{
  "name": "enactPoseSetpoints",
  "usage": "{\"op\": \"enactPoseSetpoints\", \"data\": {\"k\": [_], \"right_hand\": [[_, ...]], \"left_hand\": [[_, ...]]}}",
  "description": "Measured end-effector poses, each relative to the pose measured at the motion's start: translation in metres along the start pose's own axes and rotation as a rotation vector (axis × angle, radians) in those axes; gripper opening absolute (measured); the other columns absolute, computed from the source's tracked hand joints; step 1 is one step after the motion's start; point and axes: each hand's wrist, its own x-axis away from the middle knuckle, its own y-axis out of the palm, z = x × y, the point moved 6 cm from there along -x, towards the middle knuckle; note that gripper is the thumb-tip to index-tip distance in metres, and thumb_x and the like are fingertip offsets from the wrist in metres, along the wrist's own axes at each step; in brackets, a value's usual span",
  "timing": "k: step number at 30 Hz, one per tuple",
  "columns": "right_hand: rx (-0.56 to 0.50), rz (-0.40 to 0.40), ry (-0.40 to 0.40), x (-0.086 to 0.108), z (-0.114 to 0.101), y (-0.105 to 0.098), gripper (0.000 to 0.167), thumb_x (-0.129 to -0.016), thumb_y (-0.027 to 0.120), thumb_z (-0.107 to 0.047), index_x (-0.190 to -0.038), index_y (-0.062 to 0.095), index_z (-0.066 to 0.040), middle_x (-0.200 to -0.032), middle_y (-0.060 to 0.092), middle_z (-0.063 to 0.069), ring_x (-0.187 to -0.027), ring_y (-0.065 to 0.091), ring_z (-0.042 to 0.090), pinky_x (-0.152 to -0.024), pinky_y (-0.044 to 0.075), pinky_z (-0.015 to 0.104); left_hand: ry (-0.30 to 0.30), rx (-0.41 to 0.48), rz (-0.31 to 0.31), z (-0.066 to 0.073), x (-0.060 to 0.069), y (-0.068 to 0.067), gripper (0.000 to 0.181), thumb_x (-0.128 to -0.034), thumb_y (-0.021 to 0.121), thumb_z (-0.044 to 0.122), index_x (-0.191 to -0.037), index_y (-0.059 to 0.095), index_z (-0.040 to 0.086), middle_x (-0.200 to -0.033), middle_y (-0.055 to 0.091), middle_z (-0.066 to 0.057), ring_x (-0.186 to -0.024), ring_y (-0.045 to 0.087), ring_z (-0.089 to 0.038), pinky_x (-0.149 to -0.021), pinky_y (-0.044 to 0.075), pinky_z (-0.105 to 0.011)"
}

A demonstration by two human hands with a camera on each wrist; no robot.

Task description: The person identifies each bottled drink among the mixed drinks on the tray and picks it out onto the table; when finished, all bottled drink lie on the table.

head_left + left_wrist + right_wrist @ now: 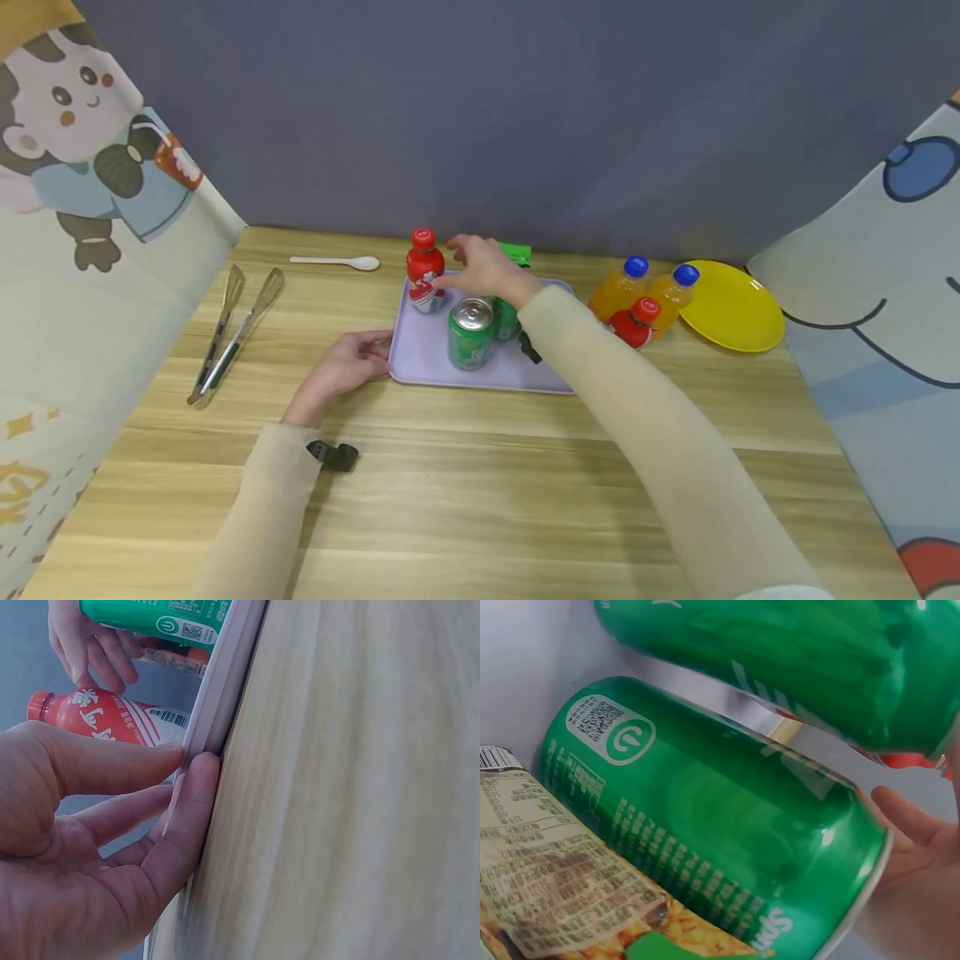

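Observation:
A lilac tray (pixel 423 350) lies on the wooden table. At its left edge my left hand (pixel 347 367) pinches the rim between thumb and fingers; the left wrist view shows this grip up close. A red bottle with a red cap (pixel 425 271) stands upright in the tray's far left corner. Beside that bottle, over the tray, is my right hand (pixel 487 271), fingers spread and nothing gripped. A green soda can (pixel 469 337) stands near the tray's middle. Another green can (pixel 506 321) is partly hidden behind it. A snack packet (pixel 562 877) with printed text lies close by the cans.
To the right stand two orange drink bottles with blue caps (pixel 619 287) and another red bottle (pixel 636 323), partly behind my right forearm. A yellow plate (pixel 735 308) lies beyond them. Tongs (pixel 232 342) and a white spoon (pixel 337 262) lie at left.

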Motion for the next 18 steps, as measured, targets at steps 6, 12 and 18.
{"op": "enactPoseSetpoints", "data": {"k": [6,12,18], "right_hand": [[0.003,-0.024,0.000,0.000,-0.006,0.002,0.077,-0.079,0.075,-0.044,-0.140,0.043,-0.009,-0.129,0.054,0.008,-0.114,0.049,0.020,-0.093,0.046,0.033],[-0.010,-0.033,-0.018,-0.002,-0.013,0.006,0.072,-0.081,0.075,-0.038,-0.139,0.044,-0.009,-0.128,0.055,0.008,-0.113,0.048,0.020,-0.090,0.047,0.032],[-0.035,-0.043,-0.031,-0.004,-0.014,0.006,0.071,-0.082,0.076,-0.034,-0.139,0.044,-0.008,-0.128,0.054,0.006,-0.113,0.051,0.022,-0.090,0.048,0.030]], "left_hand": [[-0.001,0.011,-0.006,-0.002,0.000,0.001,0.063,-0.0801,0.060,-0.012,-0.140,0.039,-0.009,-0.104,0.058,-0.027,-0.089,0.059,-0.028,-0.077,0.056,-0.031],[-0.002,0.018,-0.001,-0.002,0.002,0.000,0.062,-0.0807,0.059,-0.012,-0.139,0.040,-0.009,-0.104,0.058,-0.027,-0.089,0.059,-0.029,-0.076,0.056,-0.031],[-0.006,-0.005,0.009,0.000,0.000,0.002,0.062,-0.0796,0.061,-0.011,-0.139,0.042,-0.007,-0.104,0.059,-0.025,-0.089,0.060,-0.030,-0.077,0.056,-0.032]]}}
